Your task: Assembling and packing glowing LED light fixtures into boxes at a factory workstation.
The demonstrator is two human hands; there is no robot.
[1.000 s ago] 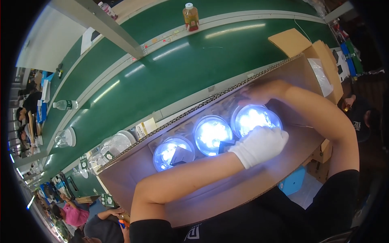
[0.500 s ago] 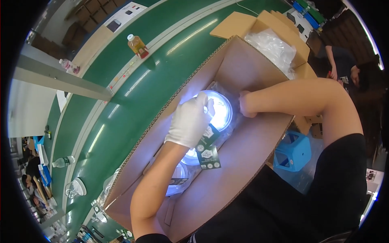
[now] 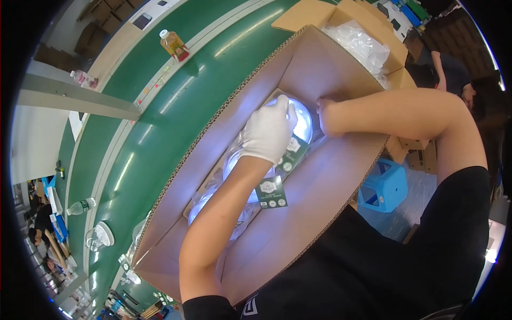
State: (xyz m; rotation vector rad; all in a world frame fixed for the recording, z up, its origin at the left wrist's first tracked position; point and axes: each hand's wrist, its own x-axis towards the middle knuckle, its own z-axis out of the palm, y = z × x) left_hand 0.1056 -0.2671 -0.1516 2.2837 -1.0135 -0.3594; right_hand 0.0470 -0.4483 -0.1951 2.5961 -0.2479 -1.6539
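White-lit, the round lamp (image 3: 303,124) lies under the curled, gloved left hand (image 3: 268,129), farther from the bare right hand (image 3: 330,117) rightward; remotely, I can't tell whether either grips.

Big box (image 3: 317,184): 1. Inside it: 3 round lights (image 3: 305,121) showing, 2 green tags (image 3: 272,193) visible, 2 hands (image 3: 266,130), 1 gloved. Outside: 3 bottles (image 3: 174,46) nearby, 1 blue stool (image 3: 388,188) beside the box.
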